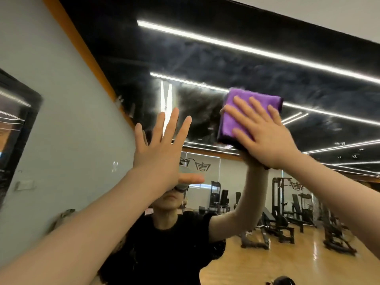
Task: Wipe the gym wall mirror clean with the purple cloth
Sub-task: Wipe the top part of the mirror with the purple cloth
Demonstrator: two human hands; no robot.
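Observation:
The gym wall mirror (236,64) fills most of the view, with hazy streaks across its upper part. A folded purple cloth (232,118) lies flat against the glass, right of centre. My right hand (261,132) presses it onto the mirror with straight, spread fingers. My left hand (162,149) is raised to the left of the cloth with its fingers spread wide, palm toward the glass, holding nothing. Whether it touches the mirror I cannot tell.
An orange frame edge (88,56) bounds the mirror on the left, next to a grey wall (51,120) with a dark framed panel (14,128). The mirror reflects a person in a black shirt (164,247), weight machines (287,208), a wooden floor and ceiling light strips.

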